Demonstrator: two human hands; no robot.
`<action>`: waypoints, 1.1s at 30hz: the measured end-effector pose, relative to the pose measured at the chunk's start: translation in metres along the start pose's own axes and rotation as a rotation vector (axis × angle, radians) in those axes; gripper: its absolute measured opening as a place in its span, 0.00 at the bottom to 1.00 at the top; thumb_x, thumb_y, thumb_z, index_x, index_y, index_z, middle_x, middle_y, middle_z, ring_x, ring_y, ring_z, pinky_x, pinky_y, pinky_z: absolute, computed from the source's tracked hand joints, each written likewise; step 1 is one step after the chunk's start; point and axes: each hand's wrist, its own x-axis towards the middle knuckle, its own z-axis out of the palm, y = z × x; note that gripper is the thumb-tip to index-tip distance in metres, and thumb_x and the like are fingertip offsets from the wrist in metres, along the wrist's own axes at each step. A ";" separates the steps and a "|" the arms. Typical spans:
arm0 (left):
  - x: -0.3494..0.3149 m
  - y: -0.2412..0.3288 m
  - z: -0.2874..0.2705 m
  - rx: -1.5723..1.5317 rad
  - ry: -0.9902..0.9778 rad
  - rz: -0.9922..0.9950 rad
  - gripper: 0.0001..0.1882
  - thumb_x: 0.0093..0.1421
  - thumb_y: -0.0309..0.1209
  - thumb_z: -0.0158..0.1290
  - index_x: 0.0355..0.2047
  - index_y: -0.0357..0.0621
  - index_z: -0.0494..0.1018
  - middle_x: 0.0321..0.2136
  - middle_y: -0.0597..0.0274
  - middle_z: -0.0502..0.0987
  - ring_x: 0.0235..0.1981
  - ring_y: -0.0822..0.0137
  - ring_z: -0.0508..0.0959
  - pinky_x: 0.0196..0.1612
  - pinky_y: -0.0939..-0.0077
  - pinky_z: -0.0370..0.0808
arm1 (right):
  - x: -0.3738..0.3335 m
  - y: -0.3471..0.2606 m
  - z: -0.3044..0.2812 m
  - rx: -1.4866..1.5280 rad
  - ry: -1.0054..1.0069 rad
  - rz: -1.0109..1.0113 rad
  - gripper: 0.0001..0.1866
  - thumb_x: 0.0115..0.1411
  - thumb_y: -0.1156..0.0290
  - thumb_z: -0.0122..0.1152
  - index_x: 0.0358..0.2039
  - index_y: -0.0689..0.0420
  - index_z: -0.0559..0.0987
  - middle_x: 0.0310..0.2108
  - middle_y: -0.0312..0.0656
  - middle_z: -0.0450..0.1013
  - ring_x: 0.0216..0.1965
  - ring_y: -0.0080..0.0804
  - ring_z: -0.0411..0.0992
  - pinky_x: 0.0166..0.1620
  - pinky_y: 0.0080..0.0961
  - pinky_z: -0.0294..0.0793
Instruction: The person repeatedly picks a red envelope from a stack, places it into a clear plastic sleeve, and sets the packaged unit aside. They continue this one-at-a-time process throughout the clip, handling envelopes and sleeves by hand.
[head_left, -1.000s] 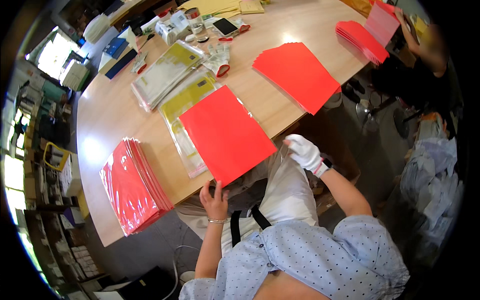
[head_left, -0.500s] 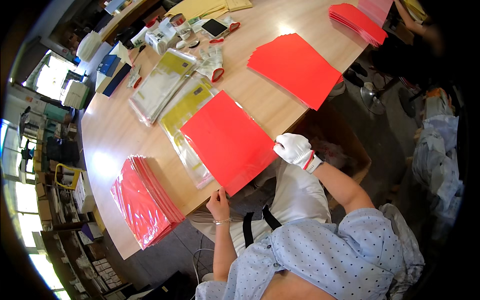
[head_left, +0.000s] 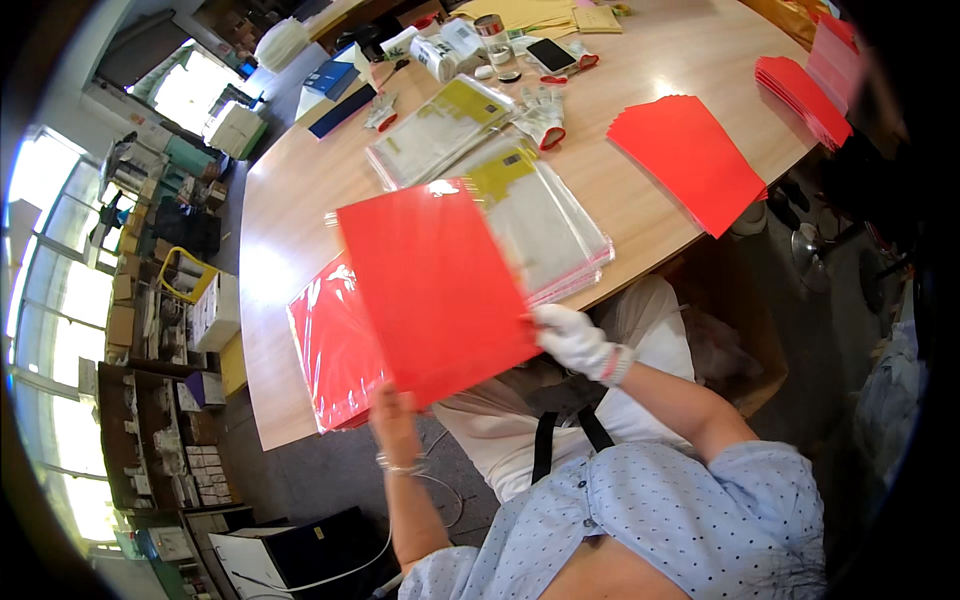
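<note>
Red sheet (head_left: 435, 295) in clear film, held by its near corners

The bare left hand (head_left: 396, 425) is closed on the near left corner, blurred, so the exact set of its fingers cannot be told. The gloved right hand (head_left: 575, 340) pinches the near right corner, its knit fabric bunched around the grip. Between and beyond the fingers the rectangle spans flat, raised over the table edge; whether its far end touches anything below cannot be told.

It should be light, and stiff enough to keep its plane from two corners, like thin card. The clear film sleeve (head_left: 450, 187), glinting along the far edge, is probably slick and easily creased; a pinch that takes film and card together, well in from the tip, looks safest. The knit glove may grip it better than bare skin.

Just past the left fingers lies a stack of red film-wrapped sheets (head_left: 335, 345), glossy and rippled. Ahead of the right fingers sit limp, transparent bags (head_left: 550, 230) with yellow-green printing, a second bag pile (head_left: 440, 130) behind them. Farther off to the right, matt red sheets (head_left: 690, 160) fan out on the smooth wood-grain table (head_left: 285, 190). Farthest ahead are a crumpled knit glove (head_left: 542, 115) with red cuff, a black-screened phone (head_left: 550, 55) and a clear cylindrical jar (head_left: 495, 45).
</note>
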 end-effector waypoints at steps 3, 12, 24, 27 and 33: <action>0.015 -0.011 -0.112 0.174 0.265 0.101 0.10 0.61 0.26 0.46 0.43 0.38 0.66 0.33 0.65 0.71 0.32 0.76 0.71 0.37 0.81 0.71 | 0.051 -0.027 0.094 -0.189 -0.147 -0.283 0.14 0.51 0.74 0.54 0.40 0.61 0.75 0.35 0.53 0.72 0.38 0.48 0.71 0.41 0.34 0.71; 0.029 -0.117 -0.227 1.155 0.309 0.066 0.29 0.58 0.30 0.45 0.60 0.41 0.54 0.62 0.47 0.52 0.63 0.52 0.52 0.61 0.57 0.52 | 0.080 -0.056 0.175 -0.622 -0.554 -0.063 0.16 0.56 0.58 0.49 0.41 0.48 0.78 0.34 0.43 0.76 0.38 0.42 0.74 0.41 0.37 0.72; 0.073 -0.062 -0.102 1.410 -0.063 -0.035 0.27 0.65 0.45 0.36 0.63 0.56 0.52 0.65 0.67 0.48 0.66 0.57 0.46 0.60 0.40 0.45 | -0.016 -0.019 -0.021 -0.828 -0.396 -0.002 0.10 0.52 0.66 0.55 0.35 0.52 0.77 0.30 0.46 0.73 0.33 0.44 0.73 0.37 0.36 0.73; 0.074 -0.056 -0.102 1.401 -0.003 0.023 0.28 0.64 0.44 0.37 0.63 0.52 0.53 0.65 0.62 0.48 0.66 0.56 0.46 0.61 0.42 0.45 | -0.046 -0.007 -0.116 -1.412 -0.191 0.416 0.17 0.52 0.69 0.53 0.44 0.53 0.73 0.39 0.52 0.70 0.35 0.48 0.73 0.41 0.38 0.74; 0.052 -0.027 -0.074 0.881 0.237 0.590 0.24 0.61 0.30 0.44 0.57 0.36 0.59 0.57 0.46 0.62 0.59 0.50 0.61 0.59 0.57 0.58 | -0.083 0.015 -0.237 -0.158 0.226 0.541 0.07 0.55 0.74 0.50 0.35 0.60 0.73 0.28 0.41 0.71 0.31 0.31 0.73 0.34 0.30 0.76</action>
